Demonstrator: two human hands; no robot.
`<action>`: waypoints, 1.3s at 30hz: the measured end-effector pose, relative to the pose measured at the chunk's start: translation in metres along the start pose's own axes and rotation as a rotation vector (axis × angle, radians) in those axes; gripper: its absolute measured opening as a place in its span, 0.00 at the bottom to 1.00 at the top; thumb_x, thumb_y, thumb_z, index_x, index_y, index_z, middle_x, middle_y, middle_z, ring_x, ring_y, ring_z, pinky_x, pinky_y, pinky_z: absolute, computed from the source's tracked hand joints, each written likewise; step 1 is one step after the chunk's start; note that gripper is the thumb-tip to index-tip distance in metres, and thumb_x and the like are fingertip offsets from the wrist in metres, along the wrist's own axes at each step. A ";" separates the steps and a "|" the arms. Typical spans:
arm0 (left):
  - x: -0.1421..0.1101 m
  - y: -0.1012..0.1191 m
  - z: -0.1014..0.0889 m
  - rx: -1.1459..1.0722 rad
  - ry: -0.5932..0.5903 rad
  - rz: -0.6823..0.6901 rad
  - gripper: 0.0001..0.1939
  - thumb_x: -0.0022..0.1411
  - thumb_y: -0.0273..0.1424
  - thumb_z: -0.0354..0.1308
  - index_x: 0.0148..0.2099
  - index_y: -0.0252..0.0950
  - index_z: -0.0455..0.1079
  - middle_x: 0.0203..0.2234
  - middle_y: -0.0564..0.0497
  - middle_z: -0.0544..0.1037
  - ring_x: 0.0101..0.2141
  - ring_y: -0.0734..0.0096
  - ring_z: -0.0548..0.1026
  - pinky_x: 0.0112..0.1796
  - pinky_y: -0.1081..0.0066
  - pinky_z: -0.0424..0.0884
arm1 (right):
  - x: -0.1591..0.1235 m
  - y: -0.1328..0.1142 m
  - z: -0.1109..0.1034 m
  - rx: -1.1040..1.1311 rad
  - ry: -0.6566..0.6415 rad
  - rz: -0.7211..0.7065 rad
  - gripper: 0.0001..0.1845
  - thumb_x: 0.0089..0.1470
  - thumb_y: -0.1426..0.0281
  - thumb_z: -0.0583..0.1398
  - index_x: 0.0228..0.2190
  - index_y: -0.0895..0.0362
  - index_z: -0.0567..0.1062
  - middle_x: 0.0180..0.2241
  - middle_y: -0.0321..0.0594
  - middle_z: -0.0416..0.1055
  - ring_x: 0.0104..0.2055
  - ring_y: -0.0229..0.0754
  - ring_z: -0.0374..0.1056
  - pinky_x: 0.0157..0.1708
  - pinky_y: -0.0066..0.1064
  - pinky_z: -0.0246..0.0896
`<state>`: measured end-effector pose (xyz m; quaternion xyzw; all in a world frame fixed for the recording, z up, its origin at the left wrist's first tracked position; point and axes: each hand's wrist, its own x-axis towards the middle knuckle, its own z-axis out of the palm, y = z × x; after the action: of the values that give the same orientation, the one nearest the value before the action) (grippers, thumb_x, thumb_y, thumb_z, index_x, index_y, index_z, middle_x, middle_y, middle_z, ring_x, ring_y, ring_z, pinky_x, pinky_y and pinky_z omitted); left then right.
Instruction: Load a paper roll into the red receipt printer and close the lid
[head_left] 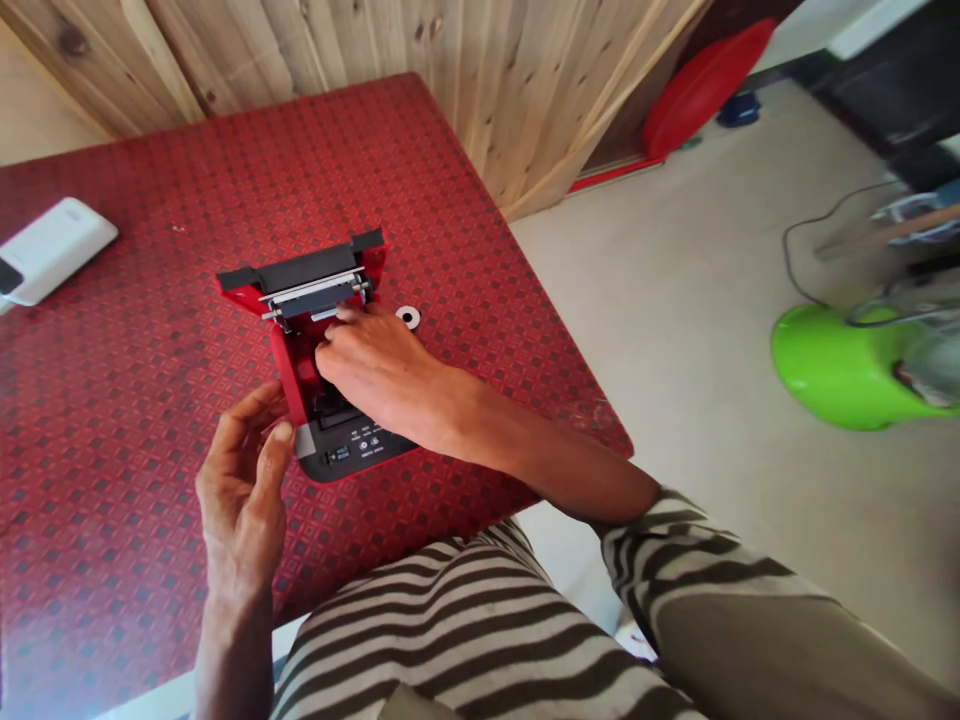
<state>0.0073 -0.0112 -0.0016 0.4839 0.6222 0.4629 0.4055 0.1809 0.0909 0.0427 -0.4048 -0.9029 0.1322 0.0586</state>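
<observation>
A red and black label printer (358,455) rests on the table with its lid (307,275) raised, the inner rollers and metal bars exposed. My right hand (379,360) reaches into its opening from the right, fingers curled and mostly hidden; one fingertip is by the lid's inner mechanism. What those fingers hold, if anything, is out of sight. At the printer's left side, my left hand (244,470) has its bent fingers against the red wall and its thumb at the front corner. Just beyond my right hand is a small white paper roll (407,318) with a dark core, partly covered.
The printer is on a red patterned table (450,250) beside a wood-plank wall (360,40). A white power bank (60,245) lies at the table's left. On the floor at right are a green stool (832,370), a cable and a red round object (709,85).
</observation>
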 end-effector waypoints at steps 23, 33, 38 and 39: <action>-0.007 0.001 0.021 0.041 0.110 0.003 0.23 0.66 0.44 0.65 0.61 0.47 0.76 0.50 0.50 0.82 0.49 0.61 0.78 0.55 0.59 0.74 | -0.111 0.032 -0.039 0.306 0.597 0.148 0.08 0.66 0.71 0.66 0.47 0.56 0.80 0.45 0.39 0.82 0.46 0.41 0.75 0.51 0.36 0.74; -0.015 -0.024 0.005 0.370 -0.129 0.258 0.60 0.51 0.56 0.74 0.79 0.49 0.52 0.73 0.43 0.60 0.71 0.39 0.59 0.72 0.43 0.53 | -0.143 0.066 0.068 0.784 0.646 0.517 0.14 0.56 0.70 0.68 0.45 0.55 0.79 0.37 0.35 0.80 0.32 0.36 0.72 0.33 0.29 0.67; -0.017 -0.041 0.007 0.493 -0.082 0.194 0.63 0.49 0.47 0.79 0.79 0.48 0.49 0.70 0.37 0.63 0.66 0.39 0.66 0.66 0.38 0.63 | -0.131 0.067 0.079 0.704 0.529 0.441 0.13 0.56 0.74 0.65 0.44 0.56 0.79 0.40 0.38 0.82 0.36 0.38 0.75 0.41 0.32 0.71; -0.017 -0.043 0.007 0.510 -0.074 0.183 0.61 0.50 0.46 0.79 0.78 0.48 0.51 0.69 0.37 0.65 0.65 0.39 0.68 0.66 0.38 0.63 | -0.132 0.068 0.076 0.702 0.504 0.425 0.14 0.56 0.75 0.65 0.45 0.56 0.79 0.41 0.38 0.83 0.38 0.38 0.76 0.42 0.32 0.72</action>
<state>0.0078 -0.0315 -0.0439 0.6411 0.6573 0.3078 0.2494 0.3013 0.0212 -0.0498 -0.5554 -0.6588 0.3360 0.3803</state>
